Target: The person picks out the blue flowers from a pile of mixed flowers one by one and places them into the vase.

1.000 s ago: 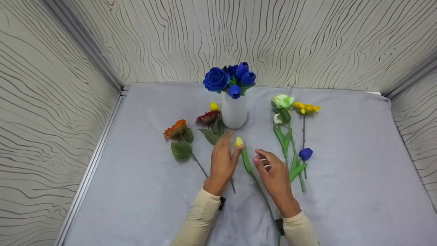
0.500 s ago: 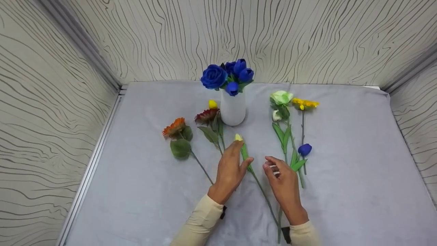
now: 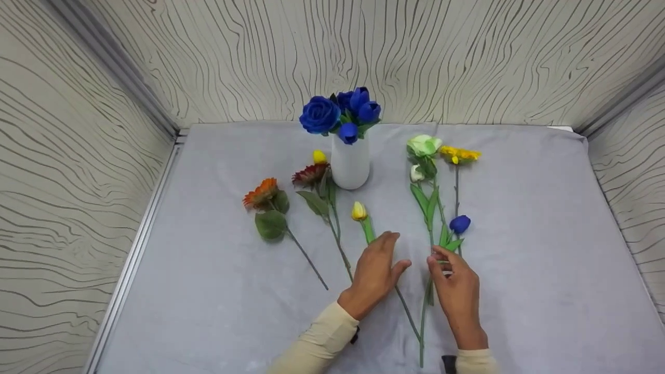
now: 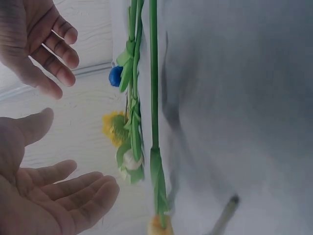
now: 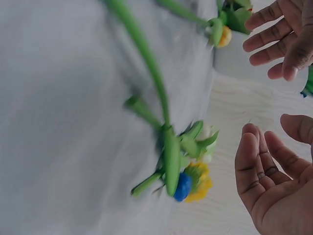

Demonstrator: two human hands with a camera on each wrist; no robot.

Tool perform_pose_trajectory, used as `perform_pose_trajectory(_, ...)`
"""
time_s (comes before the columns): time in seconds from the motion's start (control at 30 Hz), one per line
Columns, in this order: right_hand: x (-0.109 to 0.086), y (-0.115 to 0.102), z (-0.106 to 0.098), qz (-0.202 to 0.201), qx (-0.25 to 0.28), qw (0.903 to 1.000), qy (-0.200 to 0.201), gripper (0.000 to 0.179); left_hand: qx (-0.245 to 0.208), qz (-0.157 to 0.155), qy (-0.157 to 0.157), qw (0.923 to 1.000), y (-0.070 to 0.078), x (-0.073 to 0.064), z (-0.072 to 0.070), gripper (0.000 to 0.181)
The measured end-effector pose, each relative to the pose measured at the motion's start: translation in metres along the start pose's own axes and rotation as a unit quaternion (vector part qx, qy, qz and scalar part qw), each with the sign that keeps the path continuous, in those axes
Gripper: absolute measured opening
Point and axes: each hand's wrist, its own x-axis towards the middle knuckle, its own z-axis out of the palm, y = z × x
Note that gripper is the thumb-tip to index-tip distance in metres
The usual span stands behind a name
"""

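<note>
My left hand (image 3: 375, 272) hovers over the stem of a yellow tulip (image 3: 359, 211), its fingers extended and holding nothing. My right hand (image 3: 457, 296) is beside the stems of the right-hand flowers, fingers loosely bent; the right wrist view shows its palm (image 5: 281, 191) with nothing in it. Those flowers are a pale green-white bloom (image 3: 424, 146), a small white bud (image 3: 416, 173), a yellow daisy-like flower (image 3: 460, 155) and a blue tulip (image 3: 460, 224). The yellow tulip's stem (image 4: 154, 73) runs between the hands, apart from both in the left wrist view.
A white vase (image 3: 350, 166) holding several blue flowers (image 3: 320, 115) stands at the back. An orange flower (image 3: 261, 194), a dark red one (image 3: 310, 174) and a yellow bud (image 3: 319, 156) lie to the left on the grey cloth (image 3: 208, 311). Patterned walls enclose the table.
Both hands have moved to the right and toward the near side. The left hand has passed from the yellow tulip's head to over its stem. The flowers lie as before.
</note>
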Motion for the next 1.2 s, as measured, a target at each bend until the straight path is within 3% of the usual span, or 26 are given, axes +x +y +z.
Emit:
perform_pose_trajectory(0.4, 0.001, 0.022, -0.009, 0.036, -0.026, 0.9984, 0.035, 0.031, 0.03, 0.015, -0.05, 0.9982, 0.016, -0.003, 0.026, 0.053)
perform_pose_trajectory(0.57, 0.003, 0.028, -0.01, 0.068, -0.023, 0.997, 0.027, 0.034, 0.05, 0.016, -0.069, 0.9962, 0.024, -0.004, 0.039, 0.051)
perform_pose_trajectory(0.8, 0.013, 0.029, -0.009, 0.113, -0.028, 0.9931, 0.005, 0.041, 0.062, -0.011, -0.099, 0.9931, 0.033, -0.006, 0.05, 0.049)
perform_pose_trajectory(0.97, 0.016, 0.027, -0.007, 0.133, -0.032, 0.9906, -0.004, 0.044, 0.1, -0.004, -0.095, 0.9904, 0.034, -0.008, 0.058, 0.04)
perform_pose_trajectory(1.2, 0.02, 0.028, 0.001, 0.131, -0.048, 0.9901, -0.002, 0.042, 0.162, 0.003, -0.091, 0.9825, 0.037, -0.009, 0.068, 0.031)
